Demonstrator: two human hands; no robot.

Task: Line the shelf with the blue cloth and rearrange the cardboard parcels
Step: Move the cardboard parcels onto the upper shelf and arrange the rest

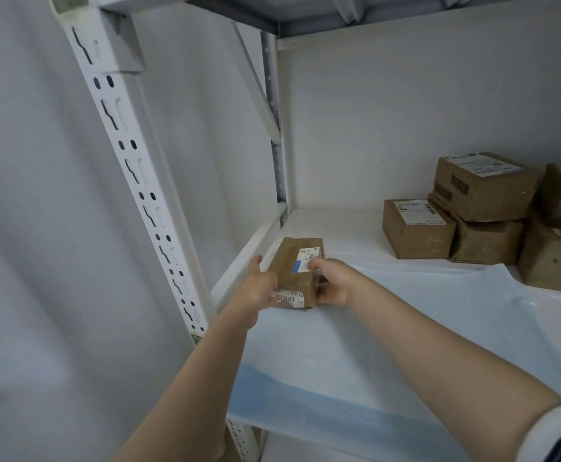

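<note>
Blue cloth covers the near part of the shelf, under the fingers. Left hand and right hand grip 1 cardboard parcel, fingers curled round its sides. Other parcels are stacked well to the right of the fingers, further back.

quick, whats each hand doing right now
Left hand: holding the small parcel at its left side.
Right hand: holding the small parcel at its right side.

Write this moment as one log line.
left hand + right hand: hold parcel | parcel: shelf left, by cloth | other parcels: back right
</note>
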